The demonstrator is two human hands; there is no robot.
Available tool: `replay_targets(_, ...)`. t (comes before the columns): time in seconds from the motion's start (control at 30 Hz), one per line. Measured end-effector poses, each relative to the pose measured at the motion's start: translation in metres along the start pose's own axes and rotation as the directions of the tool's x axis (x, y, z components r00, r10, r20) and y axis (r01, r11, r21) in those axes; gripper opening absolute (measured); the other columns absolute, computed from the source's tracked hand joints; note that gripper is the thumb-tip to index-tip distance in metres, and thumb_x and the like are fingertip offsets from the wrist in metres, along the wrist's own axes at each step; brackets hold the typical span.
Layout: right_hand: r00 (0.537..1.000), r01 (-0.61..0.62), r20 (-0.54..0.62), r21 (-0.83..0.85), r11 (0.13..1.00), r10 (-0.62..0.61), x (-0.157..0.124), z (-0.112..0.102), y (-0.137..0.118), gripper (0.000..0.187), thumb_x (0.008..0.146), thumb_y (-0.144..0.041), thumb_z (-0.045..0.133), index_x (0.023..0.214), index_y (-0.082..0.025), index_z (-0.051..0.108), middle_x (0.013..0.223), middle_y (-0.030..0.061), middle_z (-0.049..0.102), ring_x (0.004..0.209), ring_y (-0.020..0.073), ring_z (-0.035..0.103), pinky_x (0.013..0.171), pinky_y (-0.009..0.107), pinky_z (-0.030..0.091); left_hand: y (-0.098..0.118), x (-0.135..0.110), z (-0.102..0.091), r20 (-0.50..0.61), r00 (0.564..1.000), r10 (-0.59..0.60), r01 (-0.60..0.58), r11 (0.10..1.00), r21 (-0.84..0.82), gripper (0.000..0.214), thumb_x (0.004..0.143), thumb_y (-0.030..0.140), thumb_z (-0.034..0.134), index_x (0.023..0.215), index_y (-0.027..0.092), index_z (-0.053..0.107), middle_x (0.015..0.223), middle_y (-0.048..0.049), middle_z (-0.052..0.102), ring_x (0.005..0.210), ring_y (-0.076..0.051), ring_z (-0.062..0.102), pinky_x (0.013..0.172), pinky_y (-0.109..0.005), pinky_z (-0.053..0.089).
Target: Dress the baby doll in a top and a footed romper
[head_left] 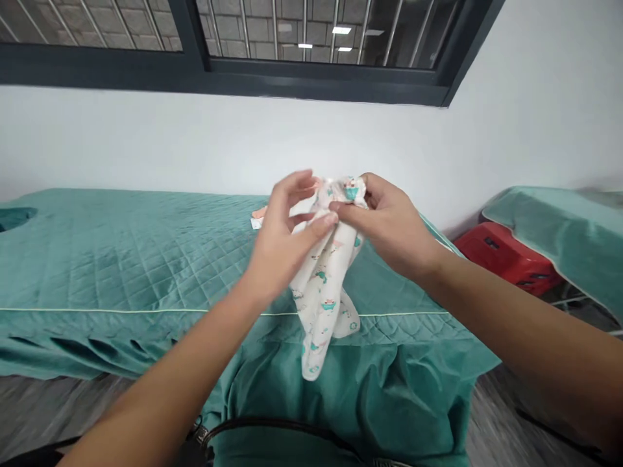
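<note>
A small white garment (325, 285), seemingly baby pants, hangs in front of me with its legs down, printed in green and pink. Its gathered top edge is bunched between both hands. My right hand (389, 214) pinches that edge, thumb in front and fingers curled behind. On the other side my left hand (285, 230) has its thumb against the cloth and its fingers bent loosely around the edge, fingertips partly behind it. Past my left hand, a small pinkish and white thing (257, 217) lies on the bed, mostly hidden, its kind unclear.
The bed (121, 259) has a quilted green cover with a ruffled skirt and a hole at the far left. Behind it rise a white wall (195, 143) and a dark-framed barred window (316, 78). At right, a red case (506, 256) sits beside another green cover (574, 227).
</note>
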State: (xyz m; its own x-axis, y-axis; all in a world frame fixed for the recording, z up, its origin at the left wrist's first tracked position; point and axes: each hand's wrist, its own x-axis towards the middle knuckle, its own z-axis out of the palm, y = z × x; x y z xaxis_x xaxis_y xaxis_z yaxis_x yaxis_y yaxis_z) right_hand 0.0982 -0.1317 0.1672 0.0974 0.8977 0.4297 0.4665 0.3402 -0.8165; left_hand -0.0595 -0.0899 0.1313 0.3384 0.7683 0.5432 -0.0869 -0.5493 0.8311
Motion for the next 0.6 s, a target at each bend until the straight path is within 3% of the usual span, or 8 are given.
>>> replay_targets(0.07, 0.999, 0.017, -0.053, 0.088, 0.996, -0.012, 0.003, -0.004, 0.001, 0.029, 0.084, -0.047, 0.069, 0.098, -0.025, 0.057, 0.095, 0.0034, 0.062, 0.096, 0.023, 0.06, 0.078, 0.036, 0.049, -0.022, -0.013, 0.007, 0.081, 0.988, -0.135, 0.135, 0.991, 0.007, 0.064, 0.08, 0.042, 0.074, 0.138, 0.026, 0.05, 0.142, -0.0102, 0.059, 0.131, -0.029, 0.056, 0.099, -0.041, 0.053)
replay_targets(0.17, 0.991, 0.029, -0.132, 0.186, 0.982, -0.004, 0.011, -0.016, 0.006, 0.03, 0.083, -0.048, 0.069, 0.1, -0.027, 0.057, 0.095, 0.0037, 0.064, 0.098, 0.024, 0.063, 0.079, 0.037, 0.052, -0.045, -0.036, 0.017, 0.346, 0.887, -0.306, 0.326, 0.945, 0.001, 0.053, 0.08, 0.045, 0.075, 0.126, 0.023, 0.062, 0.123, -0.0096, 0.071, 0.117, -0.031, 0.065, 0.096, -0.044, 0.054)
replay_targets(0.3, 0.958, -0.061, -0.242, 0.35, 0.935, 0.153, 0.016, -0.035, 0.037, 0.024, 0.08, -0.042, 0.071, 0.09, -0.025, 0.057, 0.092, 0.0035, 0.065, 0.091, 0.0219, 0.065, 0.078, 0.036, 0.055, -0.043, -0.052, 0.018, 0.22, 0.957, -0.191, 0.191, 0.981, 0.022, 0.045, 0.083, 0.04, 0.072, 0.125, 0.026, 0.064, 0.146, -0.008, 0.058, 0.135, -0.03, 0.054, 0.113, -0.044, 0.044)
replay_targets(0.4, 0.888, -0.312, -0.225, 0.349, 0.884, 0.402, -0.006, -0.032, 0.066, 0.021, 0.077, -0.038, 0.071, 0.082, -0.022, 0.058, 0.08, 0.0032, 0.065, 0.078, 0.0206, 0.065, 0.067, 0.033, 0.053, -0.029, -0.052, 0.015, 0.138, 0.987, -0.08, 0.079, 0.997, 0.019, 0.04, 0.083, 0.041, 0.074, 0.119, 0.028, 0.066, 0.158, -0.0046, 0.046, 0.142, -0.029, 0.046, 0.116, -0.042, 0.04)
replay_targets(0.47, 0.859, -0.494, -0.027, 0.222, 0.841, 0.512, -0.033, -0.019, 0.081, 0.023, 0.077, -0.041, 0.072, 0.084, -0.022, 0.06, 0.077, 0.0029, 0.067, 0.074, 0.0209, 0.066, 0.062, 0.032, 0.052, -0.024, -0.051, 0.015, 0.128, 0.982, -0.141, 0.144, 0.989, -0.018, 0.04, 0.083, 0.046, 0.073, 0.117, 0.028, 0.066, 0.142, -0.0053, 0.061, 0.126, -0.027, 0.06, 0.103, -0.039, 0.05)
replay_targets(0.5, 0.82, -0.566, 0.194, 0.147, 0.811, 0.538, -0.047, -0.011, 0.086, 0.023, 0.078, -0.041, 0.072, 0.084, -0.022, 0.061, 0.077, 0.0031, 0.069, 0.072, 0.021, 0.067, 0.062, 0.033, 0.052, -0.024, -0.052, 0.017, 0.119, 0.974, -0.195, 0.2, 0.979, -0.034, 0.039, 0.083, 0.05, 0.072, 0.115, 0.028, 0.065, 0.127, -0.0049, 0.069, 0.112, -0.025, 0.066, 0.094, -0.038, 0.054)
replay_targets(0.57, 0.621, -0.643, 0.565, -0.029, 0.765, 0.543, -0.073, 0.004, 0.094, 0.019, 0.077, -0.037, 0.072, 0.088, -0.022, 0.064, 0.081, 0.0033, 0.072, 0.068, 0.0206, 0.068, 0.062, 0.033, 0.052, -0.03, -0.054, 0.019, 0.061, 0.952, -0.298, 0.301, 0.953, -0.044, 0.036, 0.085, 0.055, 0.068, 0.106, 0.026, 0.064, 0.1, -0.0021, 0.072, 0.089, -0.021, 0.068, 0.079, -0.034, 0.056)
replay_targets(0.6, 0.559, -0.631, 0.64, -0.085, 0.771, 0.528, -0.082, 0.01, 0.097, 0.017, 0.078, -0.035, 0.071, 0.088, -0.022, 0.065, 0.083, 0.0032, 0.073, 0.067, 0.0202, 0.068, 0.063, 0.033, 0.052, -0.036, -0.056, 0.019, 0.011, 0.944, -0.329, 0.329, 0.944, -0.039, 0.036, 0.086, 0.057, 0.066, 0.101, 0.025, 0.062, 0.091, -0.0009, 0.071, 0.083, -0.02, 0.066, 0.074, -0.032, 0.055)
